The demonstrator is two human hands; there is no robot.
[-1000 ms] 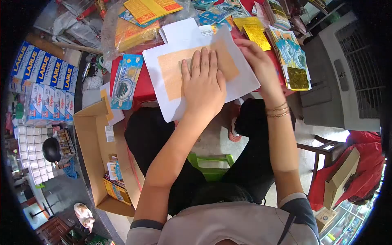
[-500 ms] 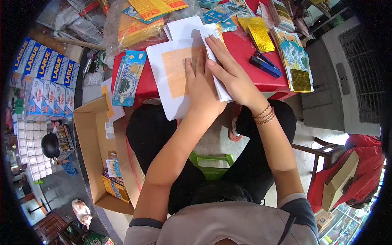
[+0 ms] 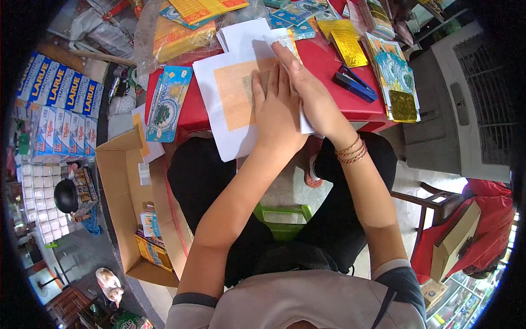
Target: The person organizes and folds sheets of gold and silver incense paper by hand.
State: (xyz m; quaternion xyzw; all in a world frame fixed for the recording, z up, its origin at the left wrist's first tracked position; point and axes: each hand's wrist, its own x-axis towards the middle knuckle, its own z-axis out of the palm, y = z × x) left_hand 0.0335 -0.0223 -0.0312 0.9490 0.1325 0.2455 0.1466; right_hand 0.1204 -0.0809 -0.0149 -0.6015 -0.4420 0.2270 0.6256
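Observation:
White paper sheets [image 3: 204, 88] with an orange square [image 3: 230, 98] printed on top lie at the front edge of the red table [image 3: 350, 104]. My left hand [image 3: 278, 118] rests flat on the sheet with its fingers stretched out, partly covering a grey patch in the square. Against it, my right hand [image 3: 315, 96] stands on its side, fingers extended along the folded right edge of the paper. That folded part is mostly hidden behind the hand. To the right of it lies a blue stapler [image 3: 355, 85]. A blue printed packet [image 3: 169, 104] lies on the left.
Gold sheets [image 3: 349, 46] and a stack of printed papers [image 3: 392, 77] lie on the right side of the table. Yellow-and-red packs [image 3: 183, 41] are at the back left. An open cardboard box [image 3: 121, 192] stands below left. A green stool [image 3: 283, 219] is beneath me.
My right hand has turned from lying flatter on the folded edge to its side, closer to my left hand. The left hand stays nearly in place on the sheet.

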